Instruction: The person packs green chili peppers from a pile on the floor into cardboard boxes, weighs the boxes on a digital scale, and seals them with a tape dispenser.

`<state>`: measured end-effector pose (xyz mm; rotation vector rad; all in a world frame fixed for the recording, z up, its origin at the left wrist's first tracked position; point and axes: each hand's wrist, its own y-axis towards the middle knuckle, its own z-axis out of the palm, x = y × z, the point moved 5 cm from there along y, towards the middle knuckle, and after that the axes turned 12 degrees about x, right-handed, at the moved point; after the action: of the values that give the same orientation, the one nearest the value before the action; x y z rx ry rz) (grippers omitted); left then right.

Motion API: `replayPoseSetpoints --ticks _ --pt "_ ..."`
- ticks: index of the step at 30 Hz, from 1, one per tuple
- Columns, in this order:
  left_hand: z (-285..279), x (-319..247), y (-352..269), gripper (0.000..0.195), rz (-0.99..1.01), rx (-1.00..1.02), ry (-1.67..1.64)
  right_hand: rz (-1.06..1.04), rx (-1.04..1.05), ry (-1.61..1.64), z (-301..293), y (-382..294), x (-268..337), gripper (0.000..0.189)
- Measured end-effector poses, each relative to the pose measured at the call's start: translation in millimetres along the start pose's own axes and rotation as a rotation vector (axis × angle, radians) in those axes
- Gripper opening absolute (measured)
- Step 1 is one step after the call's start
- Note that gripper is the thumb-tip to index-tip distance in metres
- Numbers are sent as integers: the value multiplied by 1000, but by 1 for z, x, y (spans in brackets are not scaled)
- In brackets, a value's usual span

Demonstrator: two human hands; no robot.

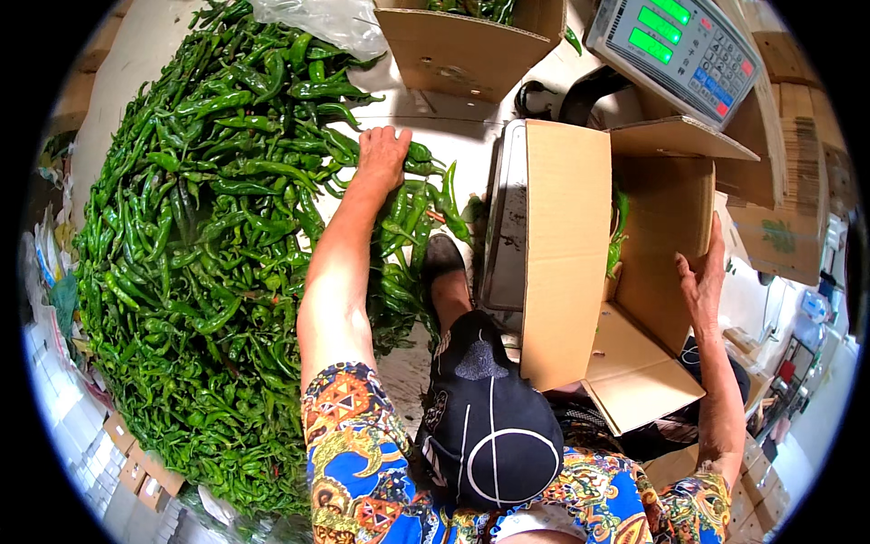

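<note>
A large heap of long green peppers (204, 272) fills the left of the head view. My left hand (385, 153) lies on peppers at the heap's right edge, knuckles up; whether its fingers close on any cannot be made out. An open cardboard box (567, 251) stands tilted at right, with a few green peppers (617, 228) partly visible inside. My right hand (703, 279) is at the box's far right wall, thumb apart from the fingers, which are partly hidden behind the wall. Under the box's left side shows the metal platform of a scale (503, 272).
The scale's lit display and keypad (673, 54) stand at top right. Another open cardboard box (462, 51) with peppers is at the top, beside a clear plastic sheet (326, 24). My shoe (443, 257) stands between heap and scale. Flattened cardboard (781, 231) leans at far right.
</note>
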<state>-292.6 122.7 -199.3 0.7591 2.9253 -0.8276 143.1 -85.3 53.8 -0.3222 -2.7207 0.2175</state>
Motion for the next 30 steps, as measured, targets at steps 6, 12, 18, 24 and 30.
replayPoseSetpoints --ticks 6,12,18,24,30 --pt "-62 13 -48 48 24 -177 -224 -18 -26 10 0 1 -2 88" --pt "1 -29 -98 130 71 309 -78 -21 -21 -38 -1 2 0 88" --pt "18 -54 -92 103 17 50 -256 77 47 122 2 2 -2 81" --pt "23 -57 -94 99 -225 -56 -370 32 17 150 3 1 -13 86" --pt "16 -39 -96 79 -332 -1 -607 -3 4 27 -1 9 -3 88"
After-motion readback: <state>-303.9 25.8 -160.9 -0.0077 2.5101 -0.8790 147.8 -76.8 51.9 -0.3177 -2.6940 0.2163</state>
